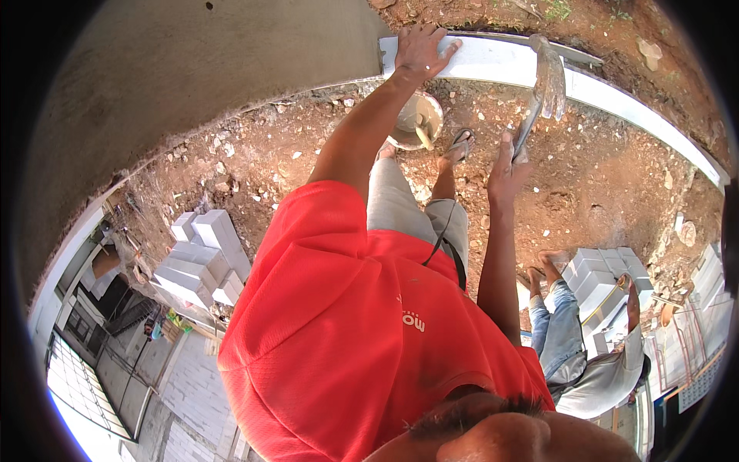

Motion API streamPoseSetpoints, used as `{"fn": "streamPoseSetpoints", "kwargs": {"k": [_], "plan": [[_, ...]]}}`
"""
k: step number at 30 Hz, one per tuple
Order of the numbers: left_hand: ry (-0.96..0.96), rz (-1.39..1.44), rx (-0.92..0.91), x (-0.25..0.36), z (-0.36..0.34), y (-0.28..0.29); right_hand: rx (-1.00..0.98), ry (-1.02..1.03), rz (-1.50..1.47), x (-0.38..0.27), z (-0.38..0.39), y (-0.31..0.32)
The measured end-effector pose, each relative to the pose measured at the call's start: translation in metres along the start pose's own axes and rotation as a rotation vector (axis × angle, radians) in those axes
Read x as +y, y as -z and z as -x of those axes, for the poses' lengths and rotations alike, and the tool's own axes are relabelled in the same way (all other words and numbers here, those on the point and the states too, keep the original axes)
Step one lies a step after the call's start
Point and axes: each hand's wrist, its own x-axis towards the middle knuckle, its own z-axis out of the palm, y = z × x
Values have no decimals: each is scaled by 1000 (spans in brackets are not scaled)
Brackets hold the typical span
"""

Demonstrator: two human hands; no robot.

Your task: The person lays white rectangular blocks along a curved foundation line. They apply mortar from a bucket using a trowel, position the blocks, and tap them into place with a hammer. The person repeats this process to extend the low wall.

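Note:
My left hand point(419, 52) lies with its fingers spread on the top of a white block point(481, 60), at the near left end of a curving course of blocks. My right hand point(508, 171) is closed round the handle of a hammer point(548, 77). Its head is crusted with grey mortar and stands over the block course, to the right of my left hand; whether it touches the blocks I cannot tell. Below my left forearm, on the soil by my feet, is a bucket point(433, 108) of grey mortar with a wooden-handled tool point(424, 137) in it.
A grey plastered wall point(231, 54) rises at the left. White blocks are stacked at the left point(196, 258) and right point(604, 273). A co-worker point(581, 350) bends by the right stack. Stony reddish soil point(570, 192) surrounds my feet.

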Motion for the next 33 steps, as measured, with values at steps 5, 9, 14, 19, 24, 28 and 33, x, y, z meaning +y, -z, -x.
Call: {"fn": "streamPoseSetpoints", "kwargs": {"k": [5, 9, 14, 19, 24, 28, 33], "plan": [[-19, 12, -64, 10, -9, 5, -60, -111, 528, 93, -30, 16], [-24, -81, 0, 1, -4, 3, -61, -110, 225, 29, -6, 21], [-11, 46, -81, 11, -18, 32, -75, 22, 329, 71, -8, 14], [-28, 28, -137, 4, -10, 37, -53, -254, -153, 39, 18, 1], [-457, -122, -163, 2, -11, 45, 70, -459, -447, 88, 87, -11], [-511, -231, -166, -3, -17, 27, 217, -725, -783, 81, 100, -41], [-494, -67, -269, 15, -14, 39, 429, -833, -1508, 107, 91, -126]]}}
